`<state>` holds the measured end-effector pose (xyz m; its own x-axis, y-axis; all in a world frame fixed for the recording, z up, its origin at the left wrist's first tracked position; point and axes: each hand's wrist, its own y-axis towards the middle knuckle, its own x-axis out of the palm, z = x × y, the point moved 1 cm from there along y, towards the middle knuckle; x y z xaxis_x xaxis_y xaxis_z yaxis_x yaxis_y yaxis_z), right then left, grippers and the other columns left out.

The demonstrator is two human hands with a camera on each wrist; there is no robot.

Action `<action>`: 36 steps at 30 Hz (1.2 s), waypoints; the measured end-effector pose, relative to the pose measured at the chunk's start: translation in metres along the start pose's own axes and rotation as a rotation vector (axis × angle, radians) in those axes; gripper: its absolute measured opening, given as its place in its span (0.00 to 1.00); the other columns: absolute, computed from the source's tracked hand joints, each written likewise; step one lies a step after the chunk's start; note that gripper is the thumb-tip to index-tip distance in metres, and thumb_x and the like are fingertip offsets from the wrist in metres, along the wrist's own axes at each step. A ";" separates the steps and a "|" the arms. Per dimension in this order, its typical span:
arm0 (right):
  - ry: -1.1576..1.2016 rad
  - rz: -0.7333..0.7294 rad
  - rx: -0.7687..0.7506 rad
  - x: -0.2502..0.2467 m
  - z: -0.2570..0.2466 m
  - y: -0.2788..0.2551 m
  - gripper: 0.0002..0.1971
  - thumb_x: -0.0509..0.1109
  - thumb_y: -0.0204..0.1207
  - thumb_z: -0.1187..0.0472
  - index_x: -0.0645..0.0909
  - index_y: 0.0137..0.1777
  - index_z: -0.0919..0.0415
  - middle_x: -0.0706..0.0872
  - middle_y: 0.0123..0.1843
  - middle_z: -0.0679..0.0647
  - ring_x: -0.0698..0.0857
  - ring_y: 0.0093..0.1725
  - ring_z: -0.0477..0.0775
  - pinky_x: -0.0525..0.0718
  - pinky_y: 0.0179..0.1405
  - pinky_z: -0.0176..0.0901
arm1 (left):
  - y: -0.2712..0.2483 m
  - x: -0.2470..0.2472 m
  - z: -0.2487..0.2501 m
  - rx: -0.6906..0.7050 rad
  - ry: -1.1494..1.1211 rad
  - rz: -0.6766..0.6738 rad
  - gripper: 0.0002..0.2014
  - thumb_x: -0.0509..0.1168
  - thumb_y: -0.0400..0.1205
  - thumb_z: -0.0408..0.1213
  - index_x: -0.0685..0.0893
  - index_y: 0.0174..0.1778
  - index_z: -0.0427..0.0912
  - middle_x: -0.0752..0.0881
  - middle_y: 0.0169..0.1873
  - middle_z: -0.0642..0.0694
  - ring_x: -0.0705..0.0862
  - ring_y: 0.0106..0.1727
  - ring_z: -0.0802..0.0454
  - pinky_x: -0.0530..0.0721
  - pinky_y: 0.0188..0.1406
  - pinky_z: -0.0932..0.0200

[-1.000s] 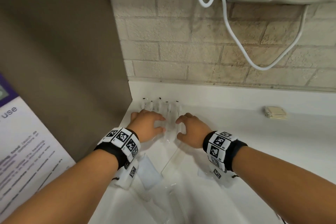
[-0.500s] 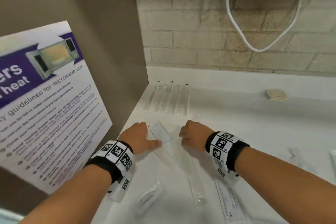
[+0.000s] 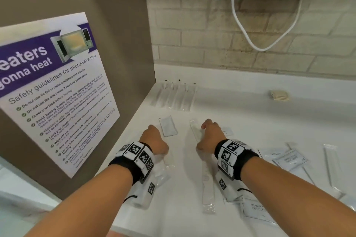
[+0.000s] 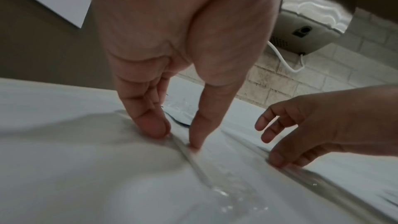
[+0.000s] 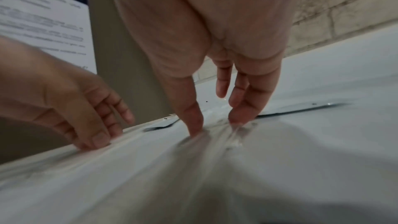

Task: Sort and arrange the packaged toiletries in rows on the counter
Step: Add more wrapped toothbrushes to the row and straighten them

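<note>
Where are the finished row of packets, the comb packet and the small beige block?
row of packets [image 3: 174, 96], head view, middle of row.
comb packet [image 3: 207, 184], head view, comb's spine.
beige block [image 3: 279, 96], head view, top face.

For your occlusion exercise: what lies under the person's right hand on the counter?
Under the right hand lies a long clear packet, pinched by thumb and fingertips. A white comb packet extends below the wrist. The palm hides the rest.

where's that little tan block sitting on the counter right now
In the head view the tan block sits far back on the right of the counter, near the backsplash, below the looping white cord, well right of the row of packets.
</note>
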<state>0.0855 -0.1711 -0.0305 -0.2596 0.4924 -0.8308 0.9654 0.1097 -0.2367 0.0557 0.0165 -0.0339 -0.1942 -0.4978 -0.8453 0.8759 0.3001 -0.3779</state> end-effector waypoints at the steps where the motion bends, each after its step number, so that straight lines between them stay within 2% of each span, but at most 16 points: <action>1: 0.036 -0.013 0.032 -0.001 0.001 -0.001 0.33 0.77 0.66 0.68 0.66 0.69 0.63 0.73 0.64 0.59 0.79 0.56 0.56 0.80 0.49 0.41 | -0.001 0.002 0.002 -0.018 -0.016 -0.002 0.27 0.75 0.68 0.34 0.72 0.60 0.33 0.81 0.55 0.39 0.83 0.58 0.44 0.79 0.37 0.59; 3: 0.089 -0.059 0.075 -0.004 0.002 -0.004 0.37 0.80 0.64 0.65 0.65 0.69 0.63 0.77 0.64 0.59 0.80 0.59 0.57 0.81 0.49 0.41 | -0.001 0.004 0.004 -0.026 -0.011 -0.010 0.12 0.73 0.69 0.32 0.76 0.42 0.36 0.81 0.40 0.42 0.86 0.48 0.45 0.76 0.26 0.62; 6: 0.036 -0.090 0.065 -0.007 0.003 -0.008 0.31 0.77 0.67 0.64 0.69 0.68 0.65 0.80 0.63 0.60 0.82 0.60 0.58 0.85 0.55 0.45 | -0.004 0.005 0.008 -0.027 -0.048 -0.003 0.12 0.70 0.71 0.35 0.72 0.28 0.40 0.77 0.27 0.47 0.81 0.33 0.48 0.73 0.21 0.63; 9: -0.065 -0.075 -0.009 -0.008 0.000 -0.012 0.17 0.67 0.76 0.64 0.73 0.63 0.68 0.80 0.59 0.60 0.80 0.53 0.56 0.82 0.55 0.46 | -0.007 0.007 0.012 -0.029 -0.149 -0.003 0.14 0.73 0.72 0.43 0.76 0.30 0.40 0.82 0.30 0.46 0.87 0.37 0.44 0.84 0.33 0.59; 11: -0.002 -0.042 -0.033 -0.007 0.001 -0.014 0.11 0.66 0.77 0.62 0.72 0.55 0.66 0.78 0.51 0.58 0.77 0.48 0.55 0.79 0.46 0.46 | -0.009 0.008 0.014 -0.008 -0.159 0.010 0.18 0.76 0.69 0.48 0.77 0.32 0.40 0.85 0.34 0.44 0.89 0.39 0.43 0.88 0.39 0.57; 13: 0.103 -0.004 -0.042 -0.009 0.002 -0.019 0.09 0.64 0.77 0.60 0.69 0.51 0.64 0.78 0.48 0.57 0.77 0.45 0.56 0.75 0.38 0.43 | -0.010 0.008 0.017 0.000 -0.100 0.023 0.18 0.77 0.69 0.46 0.77 0.35 0.39 0.88 0.41 0.40 0.90 0.44 0.41 0.90 0.44 0.53; 17: 0.160 0.019 -0.062 -0.016 0.008 -0.029 0.06 0.59 0.78 0.64 0.66 0.51 0.64 0.76 0.42 0.55 0.74 0.37 0.52 0.71 0.29 0.40 | -0.013 0.006 0.019 -0.015 -0.024 0.007 0.10 0.74 0.70 0.37 0.80 0.38 0.36 0.86 0.37 0.40 0.90 0.48 0.41 0.85 0.40 0.58; 19: 0.141 -0.045 -0.043 -0.014 0.013 -0.038 0.12 0.62 0.78 0.61 0.65 0.56 0.63 0.78 0.43 0.55 0.77 0.37 0.51 0.74 0.31 0.41 | -0.013 0.006 0.018 -0.027 -0.049 0.000 0.11 0.74 0.69 0.38 0.80 0.37 0.36 0.85 0.37 0.40 0.90 0.46 0.41 0.83 0.37 0.60; 21: 0.050 -0.138 0.011 -0.006 0.016 -0.050 0.26 0.70 0.73 0.52 0.64 0.64 0.62 0.81 0.51 0.56 0.82 0.46 0.54 0.78 0.36 0.42 | -0.014 0.008 0.016 -0.031 -0.090 -0.002 0.14 0.76 0.68 0.39 0.78 0.33 0.36 0.83 0.33 0.42 0.86 0.39 0.44 0.80 0.32 0.61; 24: -0.139 -0.204 0.052 0.004 0.014 -0.066 0.35 0.78 0.61 0.45 0.67 0.63 0.60 0.79 0.55 0.52 0.81 0.50 0.52 0.83 0.43 0.42 | -0.016 0.013 0.015 -0.003 -0.162 -0.038 0.19 0.80 0.64 0.41 0.74 0.29 0.39 0.81 0.30 0.44 0.84 0.34 0.46 0.78 0.27 0.62; 26: -0.172 -0.188 0.042 0.005 0.010 -0.069 0.36 0.81 0.60 0.45 0.69 0.62 0.61 0.80 0.57 0.54 0.81 0.51 0.54 0.83 0.45 0.43 | -0.017 0.018 0.015 0.042 -0.215 -0.085 0.19 0.81 0.63 0.37 0.73 0.30 0.40 0.84 0.36 0.40 0.88 0.44 0.40 0.87 0.41 0.55; 28: -0.195 -0.179 0.054 0.003 0.007 -0.066 0.36 0.81 0.61 0.50 0.70 0.64 0.63 0.81 0.58 0.55 0.83 0.54 0.55 0.83 0.45 0.44 | -0.020 0.021 0.016 0.090 -0.257 -0.129 0.15 0.78 0.66 0.33 0.75 0.31 0.41 0.84 0.39 0.39 0.88 0.45 0.39 0.88 0.51 0.49; 29: -0.206 -0.175 0.072 0.003 0.006 -0.064 0.36 0.81 0.62 0.52 0.69 0.65 0.64 0.82 0.59 0.55 0.84 0.55 0.56 0.84 0.45 0.44 | -0.021 0.021 0.016 0.120 -0.272 -0.141 0.14 0.76 0.68 0.31 0.74 0.30 0.42 0.81 0.35 0.40 0.85 0.39 0.42 0.86 0.44 0.52; 31: -0.206 -0.149 0.106 0.003 0.006 -0.064 0.37 0.80 0.63 0.54 0.67 0.68 0.65 0.82 0.59 0.56 0.85 0.56 0.56 0.86 0.48 0.45 | -0.021 0.024 0.018 0.167 -0.313 -0.161 0.19 0.72 0.70 0.29 0.68 0.23 0.44 0.71 0.27 0.44 0.72 0.27 0.48 0.71 0.30 0.59; 33: -0.158 -0.108 0.126 0.004 0.009 -0.064 0.38 0.77 0.65 0.53 0.64 0.70 0.66 0.82 0.60 0.56 0.85 0.57 0.56 0.87 0.50 0.46 | -0.024 0.026 0.021 0.202 -0.332 -0.173 0.17 0.70 0.74 0.30 0.68 0.26 0.43 0.68 0.28 0.43 0.68 0.29 0.50 0.65 0.29 0.60; 36: -0.061 -0.047 0.138 -0.005 0.018 -0.062 0.34 0.72 0.72 0.53 0.63 0.72 0.67 0.82 0.61 0.57 0.85 0.58 0.57 0.85 0.51 0.46 | -0.030 0.029 0.034 0.226 -0.384 -0.165 0.08 0.65 0.80 0.34 0.72 0.38 0.41 0.70 0.35 0.42 0.69 0.35 0.49 0.66 0.31 0.58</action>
<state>0.0262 -0.1959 -0.0212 -0.3093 0.4355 -0.8454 0.9406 0.0091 -0.3395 0.0391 -0.0340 -0.0344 -0.1991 -0.8015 -0.5640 0.9294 0.0280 -0.3679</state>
